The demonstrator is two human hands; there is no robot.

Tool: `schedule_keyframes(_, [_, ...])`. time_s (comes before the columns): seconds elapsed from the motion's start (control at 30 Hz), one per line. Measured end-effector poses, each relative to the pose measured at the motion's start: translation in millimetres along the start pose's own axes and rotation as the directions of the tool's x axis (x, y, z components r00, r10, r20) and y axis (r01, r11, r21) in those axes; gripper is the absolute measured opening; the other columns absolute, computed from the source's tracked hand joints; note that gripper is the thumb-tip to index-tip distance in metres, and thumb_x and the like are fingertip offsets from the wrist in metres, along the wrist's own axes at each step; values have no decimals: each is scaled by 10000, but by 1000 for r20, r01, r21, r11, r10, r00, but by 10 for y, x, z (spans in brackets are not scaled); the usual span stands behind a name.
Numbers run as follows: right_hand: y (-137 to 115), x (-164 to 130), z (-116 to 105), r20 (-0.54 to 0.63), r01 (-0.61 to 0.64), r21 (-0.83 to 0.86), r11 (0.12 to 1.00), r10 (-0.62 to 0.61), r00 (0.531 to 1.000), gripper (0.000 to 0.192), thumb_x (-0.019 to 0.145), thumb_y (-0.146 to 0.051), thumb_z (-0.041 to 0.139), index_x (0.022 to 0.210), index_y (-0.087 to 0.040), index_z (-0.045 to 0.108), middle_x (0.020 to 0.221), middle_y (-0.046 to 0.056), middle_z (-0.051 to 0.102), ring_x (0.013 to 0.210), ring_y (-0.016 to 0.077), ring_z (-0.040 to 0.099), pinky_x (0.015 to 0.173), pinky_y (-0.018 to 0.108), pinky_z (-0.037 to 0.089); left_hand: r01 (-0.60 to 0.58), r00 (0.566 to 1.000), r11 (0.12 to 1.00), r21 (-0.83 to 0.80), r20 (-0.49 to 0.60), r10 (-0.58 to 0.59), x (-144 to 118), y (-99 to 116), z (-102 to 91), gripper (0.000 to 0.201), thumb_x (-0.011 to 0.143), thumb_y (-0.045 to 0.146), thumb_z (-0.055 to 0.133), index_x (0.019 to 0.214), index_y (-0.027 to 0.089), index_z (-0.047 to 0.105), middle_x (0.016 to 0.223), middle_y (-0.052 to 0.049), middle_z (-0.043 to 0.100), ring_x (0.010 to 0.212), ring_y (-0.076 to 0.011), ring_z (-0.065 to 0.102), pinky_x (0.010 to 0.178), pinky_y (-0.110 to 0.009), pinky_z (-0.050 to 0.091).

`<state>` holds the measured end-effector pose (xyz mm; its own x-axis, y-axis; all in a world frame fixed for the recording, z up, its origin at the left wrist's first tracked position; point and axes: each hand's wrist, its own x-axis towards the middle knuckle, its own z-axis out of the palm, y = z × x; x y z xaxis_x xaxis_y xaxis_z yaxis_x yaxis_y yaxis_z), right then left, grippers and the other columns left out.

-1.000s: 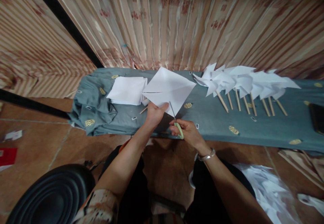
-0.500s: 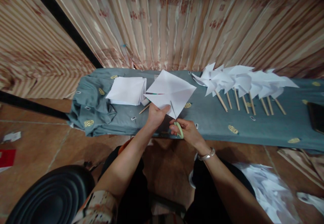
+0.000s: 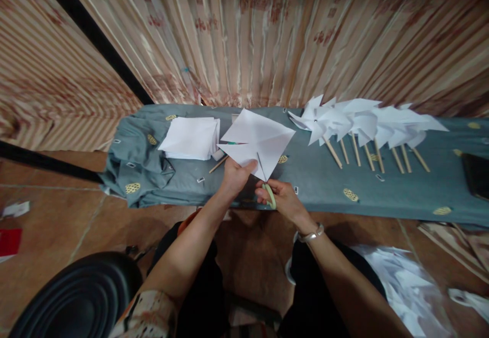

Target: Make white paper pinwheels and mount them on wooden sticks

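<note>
A square white sheet of paper (image 3: 263,134) is held up cornerwise above the cloth, with a slit running in from its left corner. My left hand (image 3: 236,175) grips it at the lower left edge, thumb on top. In my right hand (image 3: 280,196) are scissors with light green handles (image 3: 271,195). Their blades reach into the paper from its near corner, pointing toward the middle. Left of the sheet lies a stack of white paper (image 3: 189,137). A thin wooden stick (image 3: 218,164) lies beside my left hand, partly hidden by it.
Several white paper pinwheels (image 3: 357,119) on wooden sticks lie in a row to the right on the grey-green cloth (image 3: 324,185). A dark object (image 3: 476,175) rests at the right end. A black round stool (image 3: 80,297) and a plastic bag of white paper (image 3: 410,287) are on the floor.
The paper's left slit gapes a little wider, and its far corner sits slightly lower. Both hands and the scissors keep nearly the same place; the whole view has shifted slightly.
</note>
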<state>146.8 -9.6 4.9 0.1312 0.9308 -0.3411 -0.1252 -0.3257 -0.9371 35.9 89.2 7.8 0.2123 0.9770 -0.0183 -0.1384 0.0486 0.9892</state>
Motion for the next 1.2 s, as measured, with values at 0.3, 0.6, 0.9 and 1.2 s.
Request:
schedule_keyframes(0.3, [10,9,-11,-2,50,-30,998,-50,999,443,576,-563,810,752,-180,674,559,-16,634,516,106,539,514,234,418,28,1000,999,-21,-9,-29,-28,10,25,261,560,274,730,778,161,642,809,-34,709,731,-179,630,739,-301,511])
schedule_keyframes(0.6, [27,13,-15,-6,68,-70,995,-69,998,421,610,-559,791,753,-180,676,572,-6,650,525,112,554,525,236,422,17,1000,1000,-26,10,-17,-26,-8,24,258,573,282,736,799,186,658,784,-26,700,693,-180,614,719,-315,508])
schedule_keyframes(0.9, [5,20,-44,-17,71,-89,994,-72,997,460,592,-613,781,662,-176,653,583,20,668,526,121,563,526,244,440,55,998,998,-26,29,-54,-55,37,57,234,524,286,733,683,163,612,640,11,630,593,-129,537,598,-258,461])
schedule_keyframes(1.2, [61,48,-68,1,105,-122,987,-105,994,424,638,-586,774,662,-175,671,582,13,655,526,114,558,512,232,428,63,998,997,-35,33,-62,-64,58,68,240,532,294,722,695,169,598,607,24,606,551,-121,524,560,-252,446])
